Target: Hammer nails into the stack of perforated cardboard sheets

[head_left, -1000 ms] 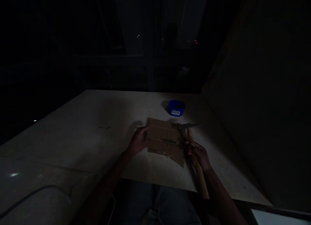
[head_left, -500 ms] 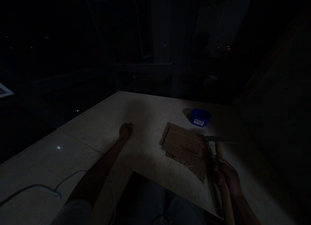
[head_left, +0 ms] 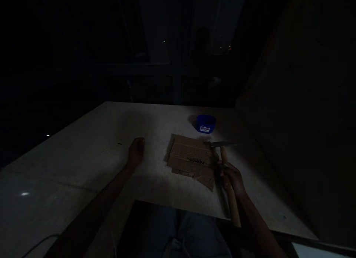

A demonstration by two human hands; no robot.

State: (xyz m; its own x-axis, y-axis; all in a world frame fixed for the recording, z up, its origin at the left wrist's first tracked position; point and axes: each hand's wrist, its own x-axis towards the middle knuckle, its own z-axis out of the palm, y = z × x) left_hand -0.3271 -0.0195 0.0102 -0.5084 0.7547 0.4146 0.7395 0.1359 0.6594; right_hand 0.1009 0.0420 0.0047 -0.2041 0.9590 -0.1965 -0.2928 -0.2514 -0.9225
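My right hand (head_left: 232,178) is closed around the wooden handle of a hammer (head_left: 226,157). Its metal head (head_left: 222,143) rests by the far right corner of a brown cardboard piece (head_left: 191,157). The cardboard lies flat on the table and carries a dotted grid with a short row of dark marks. My left hand (head_left: 135,151) rests on the table to the left of the cardboard, apart from it. Its fingers are curled in, and the dim light hides whatever is inside them. A tiny dark pin-like thing (head_left: 119,143) lies just left of that hand.
A round blue container (head_left: 206,123) with a white label stands just beyond the cardboard. The pale table (head_left: 83,157) has a cut-out front edge above my lap. A dark panel rises along the right side. A thin cable lies at the lower left. The surroundings are very dark.
My left hand left the cardboard's left edge, reached out to the small dark things on the table, then drew back part way with its fingers curled. The right hand kept hold of the hammer.
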